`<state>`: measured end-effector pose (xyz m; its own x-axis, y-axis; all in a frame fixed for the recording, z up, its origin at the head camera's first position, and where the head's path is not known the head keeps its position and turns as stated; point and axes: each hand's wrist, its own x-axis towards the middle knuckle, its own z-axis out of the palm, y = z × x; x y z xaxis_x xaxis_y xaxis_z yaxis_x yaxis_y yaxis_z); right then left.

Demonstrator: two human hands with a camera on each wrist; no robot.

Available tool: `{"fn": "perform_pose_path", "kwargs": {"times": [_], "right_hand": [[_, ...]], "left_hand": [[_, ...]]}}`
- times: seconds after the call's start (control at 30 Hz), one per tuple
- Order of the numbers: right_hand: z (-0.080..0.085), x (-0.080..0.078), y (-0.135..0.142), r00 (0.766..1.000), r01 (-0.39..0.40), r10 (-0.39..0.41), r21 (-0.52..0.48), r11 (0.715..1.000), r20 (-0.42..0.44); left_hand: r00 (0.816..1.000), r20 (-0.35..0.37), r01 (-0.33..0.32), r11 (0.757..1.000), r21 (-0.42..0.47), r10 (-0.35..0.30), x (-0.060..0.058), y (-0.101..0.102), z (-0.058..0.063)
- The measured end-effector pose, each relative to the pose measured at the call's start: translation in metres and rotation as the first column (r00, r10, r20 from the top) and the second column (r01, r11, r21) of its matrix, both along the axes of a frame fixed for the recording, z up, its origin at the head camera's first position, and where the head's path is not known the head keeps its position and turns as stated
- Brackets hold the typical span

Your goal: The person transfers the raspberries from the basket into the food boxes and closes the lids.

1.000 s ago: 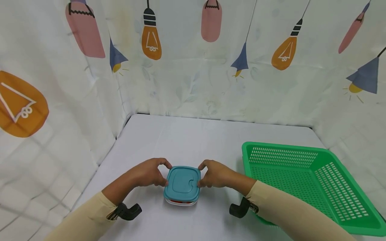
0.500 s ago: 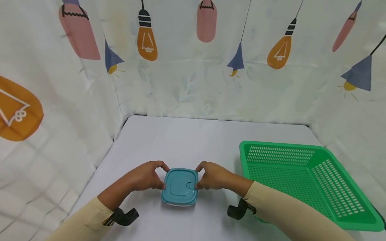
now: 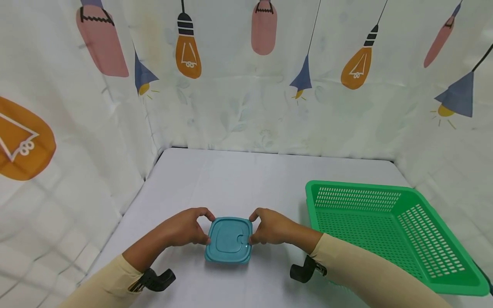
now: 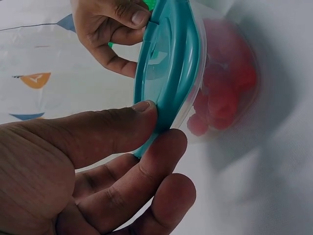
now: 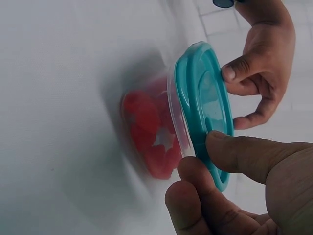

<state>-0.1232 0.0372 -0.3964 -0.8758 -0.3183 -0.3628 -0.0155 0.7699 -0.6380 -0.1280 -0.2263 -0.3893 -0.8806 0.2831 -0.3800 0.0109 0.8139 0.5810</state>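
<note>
A teal lid (image 3: 229, 239) lies over the rim of a clear plastic food container (image 4: 200, 110) between my hands. Through the cloudy walls, several soft-looking red pieces (image 5: 149, 132) show, and the container's base is against the white cloth. My left hand (image 3: 188, 229) pinches the lid's left edge, thumb on top and fingertips under the rim. At the opposite edge, my right hand (image 3: 274, 226) pinches the lid in the same way. In the head view the lid covers the container from above.
A large green plastic basket (image 3: 358, 222) with slotted walls stands on the right, beside my right forearm. White cloth covers the table (image 3: 231, 179). Printed curtains (image 3: 246, 102) enclose its back and sides. A black wrist mount (image 3: 155, 280) sticks out below each cuff.
The container's front wall and red contents, seen below the lid a second ago, are now hidden under it in the head view. Both hands keep their places at the lid's edges.
</note>
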Motion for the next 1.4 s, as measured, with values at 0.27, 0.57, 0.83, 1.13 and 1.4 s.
{"fn": "perform_pose_path", "kwargs": {"times": [0.27, 0.57, 0.83, 1.13, 1.4], "right_hand": [[-0.0025, 0.0020, -0.0010, 1.000, 0.002, -0.002, 0.021, 1.000, -0.012], [0.0014, 0.0063, -0.0020, 1.000, -0.005, 0.005, 0.016, 1.000, -0.005], [0.0023, 0.0078, -0.0016, 0.999, -0.037, 0.038, 0.015, 0.999, -0.016], [0.0018, 0.0016, -0.0004, 0.999, -0.035, 0.036, 0.025, 0.999, -0.034], [-0.0005, 0.0000, 0.0014, 0.999, -0.018, 0.019, 0.054, 0.998, -0.027]], "left_hand": [[1.000, -0.005, 0.005, 1.000, 0.001, -0.005, 0.0010, 0.0000, -0.0007], [1.000, -0.007, 0.023, 1.000, -0.008, -0.023, 0.0016, -0.0007, -0.0009], [1.000, 0.009, 0.030, 1.000, -0.003, -0.030, 0.0026, -0.0007, 0.0006], [0.999, -0.010, 0.031, 0.999, -0.007, -0.031, -0.0009, 0.0005, -0.0003], [0.999, -0.020, 0.044, 0.999, -0.022, -0.045, -0.0034, 0.0043, -0.0017]]}}
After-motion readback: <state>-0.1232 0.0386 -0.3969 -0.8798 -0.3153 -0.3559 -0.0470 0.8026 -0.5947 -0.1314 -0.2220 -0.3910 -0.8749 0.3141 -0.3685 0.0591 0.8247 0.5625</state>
